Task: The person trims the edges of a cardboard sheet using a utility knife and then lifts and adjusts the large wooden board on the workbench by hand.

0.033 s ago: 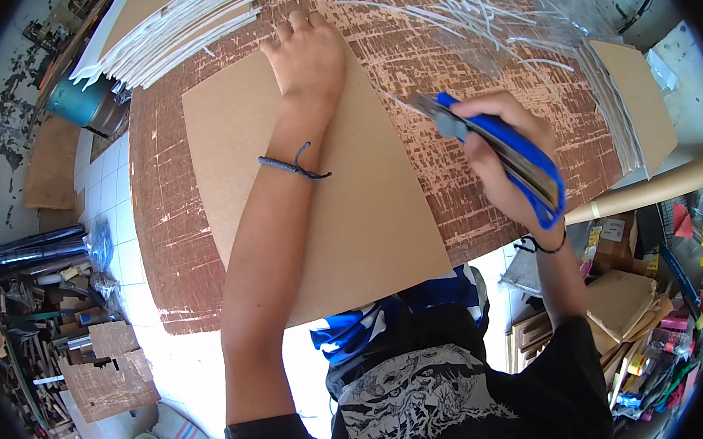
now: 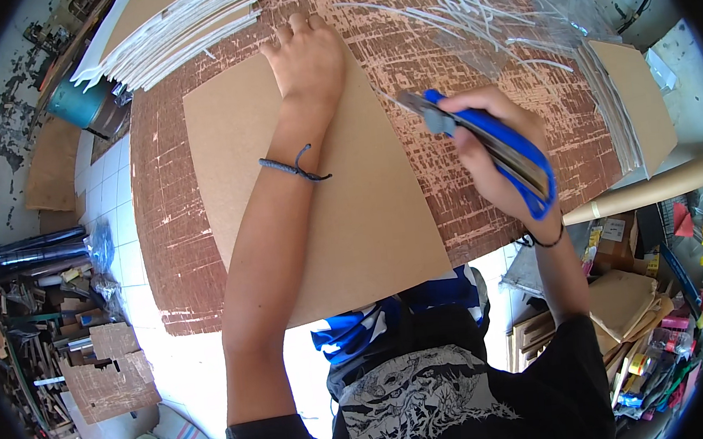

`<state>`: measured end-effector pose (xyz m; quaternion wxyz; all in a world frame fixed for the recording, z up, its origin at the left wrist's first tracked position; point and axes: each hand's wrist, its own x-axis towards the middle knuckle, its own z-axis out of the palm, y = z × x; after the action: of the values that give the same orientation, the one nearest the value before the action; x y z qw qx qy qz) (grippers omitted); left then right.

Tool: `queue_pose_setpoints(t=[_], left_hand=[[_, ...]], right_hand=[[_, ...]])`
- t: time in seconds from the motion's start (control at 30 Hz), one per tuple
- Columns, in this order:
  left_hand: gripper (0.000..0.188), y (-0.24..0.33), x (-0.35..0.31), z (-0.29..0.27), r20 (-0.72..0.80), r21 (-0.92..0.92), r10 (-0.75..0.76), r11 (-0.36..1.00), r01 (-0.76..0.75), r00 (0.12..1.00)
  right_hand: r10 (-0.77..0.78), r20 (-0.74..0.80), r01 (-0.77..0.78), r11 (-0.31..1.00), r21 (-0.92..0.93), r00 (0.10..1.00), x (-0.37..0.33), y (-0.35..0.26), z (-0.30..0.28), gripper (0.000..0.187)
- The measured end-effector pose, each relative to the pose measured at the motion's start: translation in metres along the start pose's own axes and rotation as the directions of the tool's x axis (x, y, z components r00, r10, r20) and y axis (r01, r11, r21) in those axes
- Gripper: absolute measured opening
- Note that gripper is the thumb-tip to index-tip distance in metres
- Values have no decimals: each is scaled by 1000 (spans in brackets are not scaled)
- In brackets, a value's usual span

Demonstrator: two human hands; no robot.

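Note:
A rectangular sheet of brown cardboard (image 2: pixel 360 227) lies on the worn reddish-brown tabletop, its near edge reaching past the table's front. My left hand (image 2: pixel 310 62) rests flat on the sheet's far part, fingers spread over its far edge. To the right of the sheet, my right hand (image 2: pixel 517 116) grips a blue utility knife (image 2: pixel 512 157). The knife slants up and left, its grey tip end close to the sheet's right edge. I cannot tell whether the blade touches anything.
At the far left sits a stack of boards with white edges (image 2: pixel 180 39). Thin white strips (image 2: pixel 458 5) and clear plastic lie at the far right. Another board stack (image 2: pixel 627 107) stands on the right edge. Piled scraps (image 2: pixel 659 352) fill the floor at both sides.
My right hand and the knife have shifted slightly left and away from me. My left hand and the cardboard sheet have barely moved.

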<state>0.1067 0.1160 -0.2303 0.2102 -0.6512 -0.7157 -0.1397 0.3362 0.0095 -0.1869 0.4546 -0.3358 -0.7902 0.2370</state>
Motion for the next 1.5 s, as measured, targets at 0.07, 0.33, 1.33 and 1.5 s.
queue_pose_setpoints(t=[0.07,0.33,1.33,1.5], left_hand=[[27,1,-1,-2,-10,-6,1,1000,-1,1000],[28,7,4,-6,8,-30,-12,999,12,1000],[27,7,2,-4,13,-34,-36,999,36,999],[27,2,1,-1,-6,-62,-40,997,40,999]], right_hand=[[-3,58,-2,997,76,998,11,10,9,23],[42,116,-52,995,85,992,32,22,11,20],[24,136,-27,1000,17,990,59,20,22,18],[-39,171,42,999,-12,984,82,34,9,16]])
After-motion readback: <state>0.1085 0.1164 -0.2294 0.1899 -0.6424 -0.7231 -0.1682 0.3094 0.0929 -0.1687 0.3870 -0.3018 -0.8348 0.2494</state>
